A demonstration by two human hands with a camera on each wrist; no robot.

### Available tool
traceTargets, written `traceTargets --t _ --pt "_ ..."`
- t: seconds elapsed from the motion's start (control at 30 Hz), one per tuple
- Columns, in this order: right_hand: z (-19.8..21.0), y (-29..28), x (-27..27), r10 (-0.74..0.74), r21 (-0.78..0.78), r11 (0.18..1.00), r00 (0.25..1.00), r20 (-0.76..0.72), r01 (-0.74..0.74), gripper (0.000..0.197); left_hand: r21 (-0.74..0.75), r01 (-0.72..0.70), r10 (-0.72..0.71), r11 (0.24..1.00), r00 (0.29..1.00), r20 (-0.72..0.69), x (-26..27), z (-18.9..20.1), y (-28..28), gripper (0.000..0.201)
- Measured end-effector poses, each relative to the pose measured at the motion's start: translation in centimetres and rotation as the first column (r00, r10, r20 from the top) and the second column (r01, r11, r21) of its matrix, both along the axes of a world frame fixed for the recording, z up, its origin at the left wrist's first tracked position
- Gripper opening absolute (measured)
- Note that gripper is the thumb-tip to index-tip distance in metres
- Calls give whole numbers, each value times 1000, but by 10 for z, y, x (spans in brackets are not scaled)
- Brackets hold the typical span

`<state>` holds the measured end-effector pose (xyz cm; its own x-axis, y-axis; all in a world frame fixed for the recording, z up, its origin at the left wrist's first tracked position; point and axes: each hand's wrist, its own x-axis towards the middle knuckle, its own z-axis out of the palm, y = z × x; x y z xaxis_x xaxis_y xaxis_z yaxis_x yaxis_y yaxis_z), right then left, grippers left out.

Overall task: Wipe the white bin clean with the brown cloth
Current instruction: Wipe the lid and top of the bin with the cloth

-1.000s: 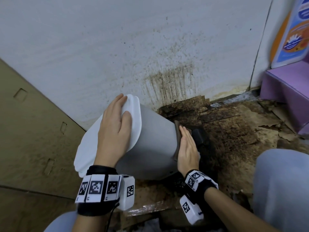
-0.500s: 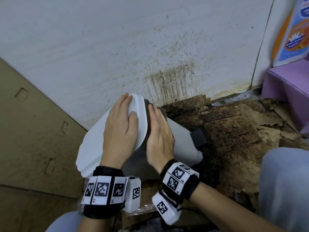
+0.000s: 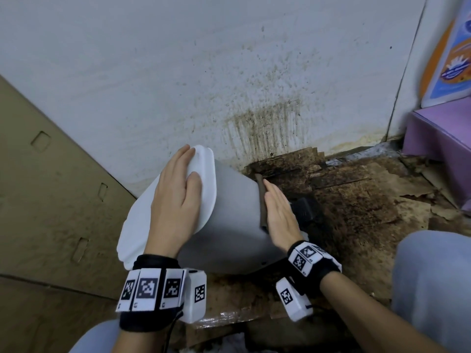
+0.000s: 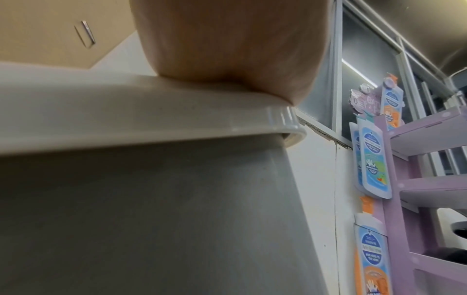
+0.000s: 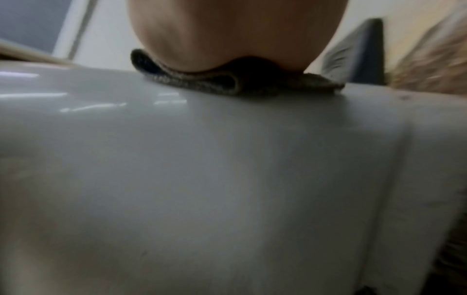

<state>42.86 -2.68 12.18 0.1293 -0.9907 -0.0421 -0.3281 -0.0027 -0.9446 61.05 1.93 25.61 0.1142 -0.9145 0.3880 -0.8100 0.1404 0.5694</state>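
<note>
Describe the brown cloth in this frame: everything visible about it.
The brown cloth is a small, dark brown woven rag, folded over so a looped edge shows. It lies flat against the tilted white bin near the bin's lower end, pressed there under the flat right hand. Only its edge shows beyond the hand.

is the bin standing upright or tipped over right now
Tipped. The white bin leans with its lid toward the person, the left hand on the lid, and the right hand pressing the brown cloth on its side.
</note>
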Motion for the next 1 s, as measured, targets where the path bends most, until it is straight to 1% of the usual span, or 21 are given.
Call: traceTargets --t 0.03,0.1,0.23,0.3,0.37,0.47,0.53,0.6,0.7,0.8,0.87,0.93,1.0 --pt "-4 -3 -6 3 44 999 1000 -17 -3 50 0 -2 2 1000 1000 -1 -1 0 0 52" --pt "-8 -7 -13 13 74 997 999 -41 -10 49 1 -4 4 1000 1000 10 -6 2 -1 52" --pt "-10 -8 -11 1 86 996 999 -45 2 50 -4 -5 5 1000 999 54 -13 2 -1 52" --pt "-5 -6 -5 -5 63 998 998 -57 8 52 -15 -7 9 1000 997 72 -10 1 -1 51" --pt "7 -2 4 1 19 1000 998 -62 1 56 -19 -11 12 1000 997 81 -8 1 -1 50" --pt "35 9 19 29 -62 998 999 -33 -31 66 -22 -7 10 1000 995 97 -7 1 -1 49" --pt "54 19 31 56 -139 989 998 5 -55 65 -30 -1 4 1000 993 115 -10 0 -1 48" --pt "67 22 42 95 -222 972 994 51 -82 61 -33 2 2 999 992 125 -12 -1 -1 47" --pt "69 18 53 144 -324 939 987 78 -111 55 -29 6 -2 1000 992 128 -11 -1 -2 47" --pt "59 15 49 150 -393 911 988 32 -125 52 -27 15 -11 1000 992 122 -8 -1 -3 47" --pt "49 10 39 130 -362 926 990 47 -104 51 -26 15 -12 1000 993 117 -7 -1 -3 47" --pt "34 5 28 92 -274 959 994 61 -72 53 -23 17 -14 1000 994 107 -6 0 -3 47" --pt "17 2 15 45 -174 984 999 32 -38 56 -22 14 -12 1000 996 93 -5 0 -3 47"
